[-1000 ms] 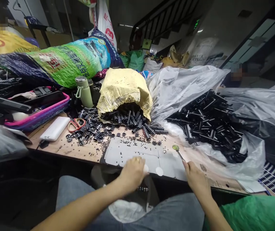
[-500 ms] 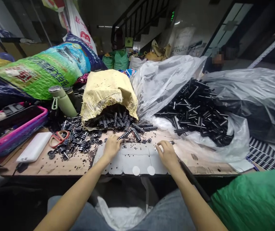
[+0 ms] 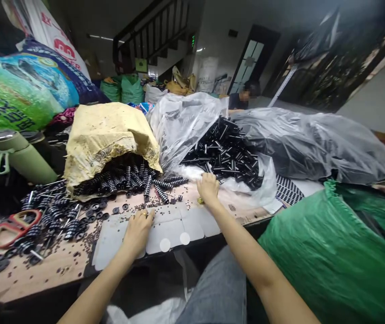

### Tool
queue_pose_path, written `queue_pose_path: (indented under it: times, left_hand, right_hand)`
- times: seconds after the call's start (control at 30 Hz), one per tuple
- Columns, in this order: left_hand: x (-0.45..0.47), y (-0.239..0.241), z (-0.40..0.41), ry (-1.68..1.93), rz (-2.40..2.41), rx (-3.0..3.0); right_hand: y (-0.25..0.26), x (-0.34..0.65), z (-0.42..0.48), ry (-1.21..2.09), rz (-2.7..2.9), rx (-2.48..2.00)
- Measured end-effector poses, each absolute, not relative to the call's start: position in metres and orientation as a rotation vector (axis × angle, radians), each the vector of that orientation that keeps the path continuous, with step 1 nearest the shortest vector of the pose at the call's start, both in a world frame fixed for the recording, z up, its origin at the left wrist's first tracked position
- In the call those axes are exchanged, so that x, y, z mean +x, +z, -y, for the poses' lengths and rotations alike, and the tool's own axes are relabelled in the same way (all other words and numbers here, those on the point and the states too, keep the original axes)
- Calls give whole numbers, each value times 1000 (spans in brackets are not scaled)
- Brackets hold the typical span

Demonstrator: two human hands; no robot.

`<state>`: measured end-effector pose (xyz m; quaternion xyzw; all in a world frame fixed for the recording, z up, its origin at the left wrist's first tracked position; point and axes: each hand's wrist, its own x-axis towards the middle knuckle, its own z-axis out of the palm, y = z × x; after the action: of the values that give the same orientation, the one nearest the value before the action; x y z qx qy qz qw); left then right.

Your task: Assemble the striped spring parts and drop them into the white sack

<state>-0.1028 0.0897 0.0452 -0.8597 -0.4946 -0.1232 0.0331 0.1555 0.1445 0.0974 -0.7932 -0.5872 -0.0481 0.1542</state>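
My left hand (image 3: 139,228) rests low over the grey mat (image 3: 160,229), thumb side slightly apart from the bent fingers; nothing shows in it. Small dark rings (image 3: 141,207) lie scattered just beyond its fingertips. My right hand (image 3: 208,186) is at the near edge of the clear plastic bag (image 3: 168,135), beside the pile of black tubes (image 3: 226,153). Its fingers are bent together, and whatever they hold is hidden. A small brass-coloured piece (image 3: 200,200) lies by that hand. Between the hands and the yellow sack (image 3: 111,130) lie black ribbed rods (image 3: 161,194).
On the left are red-handled scissors (image 3: 19,227), more ribbed rods with metal shafts (image 3: 73,222) and a green flask (image 3: 24,155). A green woven sack (image 3: 327,252) stands at the right. Behind the bags sits another person (image 3: 239,99).
The view has turned right. My right hand has moved forward to the edge of the plastic bag. My left hand has drawn back from the ribbed rods onto the grey mat.
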Motion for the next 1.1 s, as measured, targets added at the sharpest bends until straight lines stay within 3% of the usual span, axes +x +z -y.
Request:
queue_pose_path:
  times: [0.13,0.3,0.4,0.5,0.57,0.77,1.0,1.1]
  left_hand:
    - [-112,39,-89,-609,1604,-2635]
    - [-140,59,-78,-1007,1932,-2537]
    - [-138,82,-76,-1202,1927,-2639]
    - [-124,94,-81,-1260,1873,-3031]
    - [-116,94,-85,-1401,2054,-3159]
    - [-115,83,-88,-2156,2935,-2631]
    - [-124,79,-84,-2633,2726,-2495]
    - [-140,72,-82,-2593,2645,-2381]
  right_hand:
    - [120,188,-165,-141,1503,-2412]
    - [139,172,-159,-26,1803,-2189]
    - [150,133,-143,278,2226,-1877]
    - [159,94,-126,741,2636,-1234]
    - [158,75,-118,781,2598,-1027]
    - [122,48,-102,383,2379,-1242]
    - [92,46,-81,378,2348,-1426]
    - [80,68,-70,483,2372,-1674]
